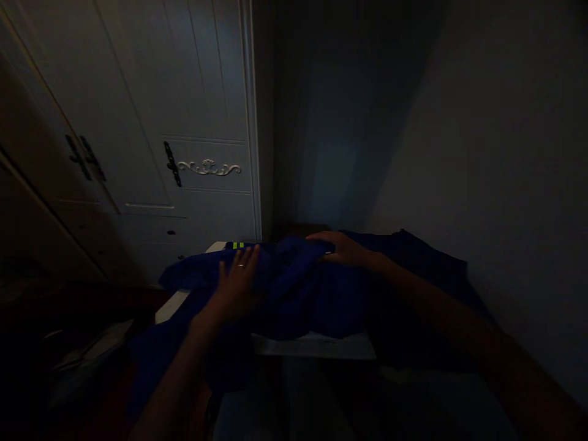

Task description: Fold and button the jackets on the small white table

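A dark blue garment (294,294) lies bunched over a small white table (316,346), with part of it hanging off the left side. My left hand (236,278) rests on the cloth with its fingers spread, a ring on one finger. Farther right, my right hand (342,248) grips a fold of the same cloth, thumb below and fingers above. Two yellow-green stripes (237,245) show on dark cloth beyond my left hand. The room is dim, so the garment's exact kind is hard to make out.
A white wardrobe (206,110) with dark handles and a carved ornament stands behind on the left. More dark blue cloth (413,251) lies to the right, against a plain wall (496,153). Pale items (92,349) lie low at the left in shadow.
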### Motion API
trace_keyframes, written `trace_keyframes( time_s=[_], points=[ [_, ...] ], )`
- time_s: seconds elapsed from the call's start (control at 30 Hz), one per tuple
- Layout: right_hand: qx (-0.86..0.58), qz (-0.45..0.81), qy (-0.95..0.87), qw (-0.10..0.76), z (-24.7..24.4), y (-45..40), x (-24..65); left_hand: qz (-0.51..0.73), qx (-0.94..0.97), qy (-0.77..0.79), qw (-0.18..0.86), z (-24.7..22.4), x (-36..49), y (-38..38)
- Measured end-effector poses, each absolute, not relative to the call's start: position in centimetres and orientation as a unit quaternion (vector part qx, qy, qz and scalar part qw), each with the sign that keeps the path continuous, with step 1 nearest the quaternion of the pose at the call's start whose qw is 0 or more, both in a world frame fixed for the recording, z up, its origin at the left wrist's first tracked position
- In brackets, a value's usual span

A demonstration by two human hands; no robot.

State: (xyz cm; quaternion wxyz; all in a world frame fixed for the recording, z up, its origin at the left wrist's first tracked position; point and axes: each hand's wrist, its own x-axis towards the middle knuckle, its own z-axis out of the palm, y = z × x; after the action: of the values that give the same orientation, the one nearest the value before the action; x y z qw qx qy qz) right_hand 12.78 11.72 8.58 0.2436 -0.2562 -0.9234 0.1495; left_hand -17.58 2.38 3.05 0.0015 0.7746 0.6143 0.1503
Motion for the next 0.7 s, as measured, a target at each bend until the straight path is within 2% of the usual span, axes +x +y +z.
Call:
trace_keyframes(
  time_s=[0.1, 0.17, 0.3, 0.4, 0.5, 0.6, 0.7],
  points=[
    [-0.256, 0.13, -0.932, 0.222, 8.6, 9.9, 12.6, 0.173, 0.811, 0.557, 0.046, 2.9, -10.9, 3.2],
    [-0.273, 0.142, -0.932, 0.194, 9.5, 8.8, 13.5, 0.157, 0.8, 0.574, 0.077, 2.6, -9.3, 3.8],
    [-0.36, 0.213, -0.902, 0.103, 10.6, 8.2, 17.9, 0.174, 0.754, 0.631, 0.053, 3.3, -11.2, 4.4],
    [-0.42, 0.291, -0.859, 0.027, 9.1, 8.6, 21.1, 0.152, 0.749, 0.644, 0.017, 5.8, -14.0, 3.9],
    [-0.424, 0.335, -0.841, -0.01, 7.0, 8.3, 22.1, 0.124, 0.749, 0.65, -0.035, 8.9, -16.2, 3.0],
    [-0.418, 0.291, -0.861, 0.015, 6.8, 7.1, 21.8, 0.081, 0.756, 0.648, -0.049, 10.7, -18.2, 2.1],
    [-0.482, 0.133, -0.863, 0.073, 9.4, 5.6, 21.9, 0.054, 0.774, 0.631, -0.006, 10.3, -20.2, 1.4]
  ],
)
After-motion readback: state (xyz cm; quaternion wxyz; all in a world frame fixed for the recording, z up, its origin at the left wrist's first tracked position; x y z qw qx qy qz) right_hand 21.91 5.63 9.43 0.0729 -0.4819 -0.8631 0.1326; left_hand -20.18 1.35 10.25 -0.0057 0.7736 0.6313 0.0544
